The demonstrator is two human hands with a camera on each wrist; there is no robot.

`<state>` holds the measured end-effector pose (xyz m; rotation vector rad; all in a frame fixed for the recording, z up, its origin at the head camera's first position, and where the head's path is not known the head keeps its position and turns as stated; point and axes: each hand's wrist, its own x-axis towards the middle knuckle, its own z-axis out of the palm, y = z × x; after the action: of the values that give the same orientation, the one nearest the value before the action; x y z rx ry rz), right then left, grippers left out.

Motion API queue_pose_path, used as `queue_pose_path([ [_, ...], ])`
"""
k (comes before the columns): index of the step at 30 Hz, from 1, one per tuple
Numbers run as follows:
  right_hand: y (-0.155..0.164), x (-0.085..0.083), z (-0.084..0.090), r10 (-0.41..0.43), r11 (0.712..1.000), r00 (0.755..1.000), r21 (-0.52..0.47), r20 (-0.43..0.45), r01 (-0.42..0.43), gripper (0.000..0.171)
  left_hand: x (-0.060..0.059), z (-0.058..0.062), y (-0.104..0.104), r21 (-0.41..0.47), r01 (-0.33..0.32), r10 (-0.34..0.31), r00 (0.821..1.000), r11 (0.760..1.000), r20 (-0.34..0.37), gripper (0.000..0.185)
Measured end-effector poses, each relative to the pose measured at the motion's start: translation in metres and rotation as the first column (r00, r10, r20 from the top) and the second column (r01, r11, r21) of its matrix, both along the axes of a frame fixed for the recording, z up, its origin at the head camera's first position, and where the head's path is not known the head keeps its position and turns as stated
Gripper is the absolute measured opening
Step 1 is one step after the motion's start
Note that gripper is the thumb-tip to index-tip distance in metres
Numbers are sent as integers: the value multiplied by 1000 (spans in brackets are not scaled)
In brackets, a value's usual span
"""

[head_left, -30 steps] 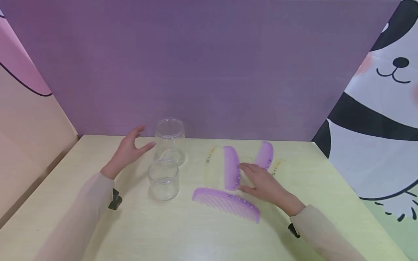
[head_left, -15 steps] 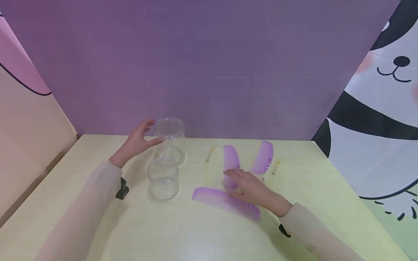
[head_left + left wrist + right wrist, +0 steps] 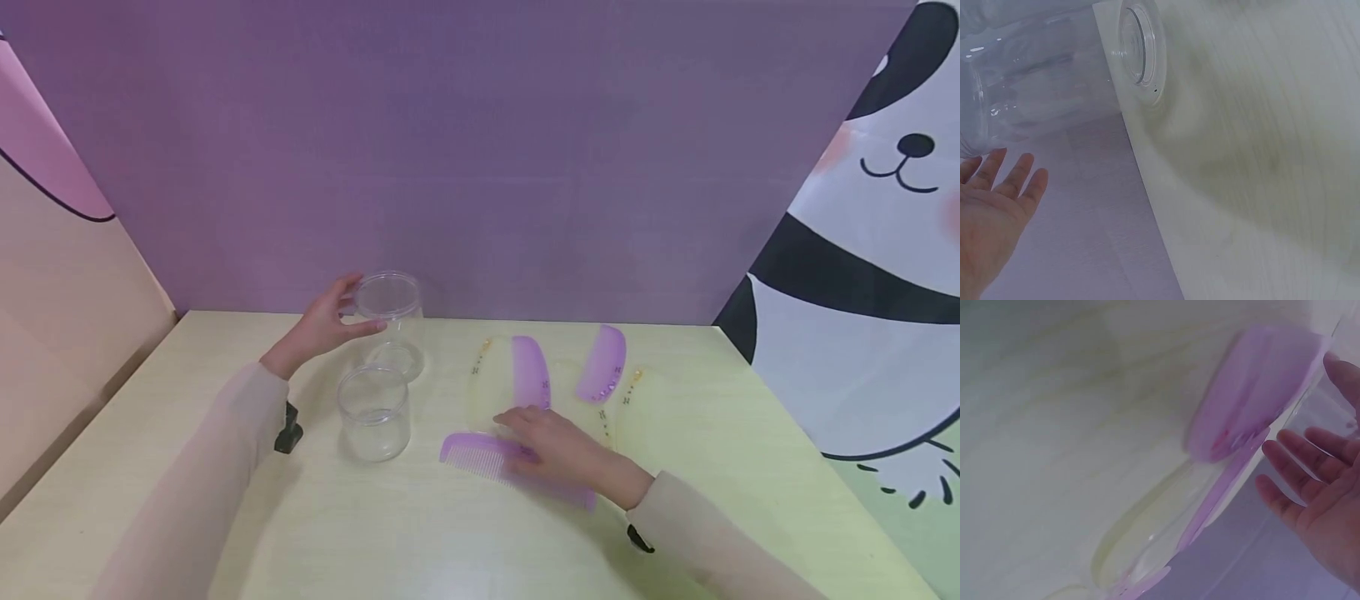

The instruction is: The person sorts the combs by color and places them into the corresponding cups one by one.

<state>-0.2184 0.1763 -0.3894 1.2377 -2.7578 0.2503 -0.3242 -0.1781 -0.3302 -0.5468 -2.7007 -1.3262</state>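
Note:
My left hand (image 3: 322, 325) is at the left side of a tall clear jar (image 3: 403, 329), thumb in front and fingers by the rim. In the left wrist view the fingers are loosely extended beside the jar; firm contact cannot be made out. A shorter clear jar (image 3: 375, 437) stands in front of it. My right hand (image 3: 558, 454), fingers spread, hovers over a purple comb (image 3: 472, 452) that lies crosswise nearest me. In the right wrist view nothing is between the fingers of the right hand (image 3: 1322, 494). Behind lie two more purple combs, one upright in view (image 3: 530, 367).
The other purple comb (image 3: 602, 362) lies farther right. Pale see-through combs (image 3: 487, 387) with small gold and dark marks lie among the purple ones. A purple panel (image 3: 480, 167) rises behind the table (image 3: 420, 533). A panda picture (image 3: 877, 233) covers the right wall.
My left hand has moved right, up to the tall jar. My right hand has moved left and toward me, from the back combs to above the front purple comb.

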Motion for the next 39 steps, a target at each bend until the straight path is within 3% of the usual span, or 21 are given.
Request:
queue_pose_path([
  [8, -3, 2, -2, 6, 1000, 1000, 29, 3, -6, 50, -2, -3, 0, 29, 8, -10, 999, 1000, 52, 95],
  [21, -9, 4, 0, -2, 999, 999, 42, 47, 0, 50, -7, -13, -2, 61, -2, -3, 997, 998, 74, 95],
  [39, -18, 4, 6, -64, 997, 972, -20, 226, 71, 54, -6, -18, -2, 128, -13, 0, 995, 992, 99, 93],
])
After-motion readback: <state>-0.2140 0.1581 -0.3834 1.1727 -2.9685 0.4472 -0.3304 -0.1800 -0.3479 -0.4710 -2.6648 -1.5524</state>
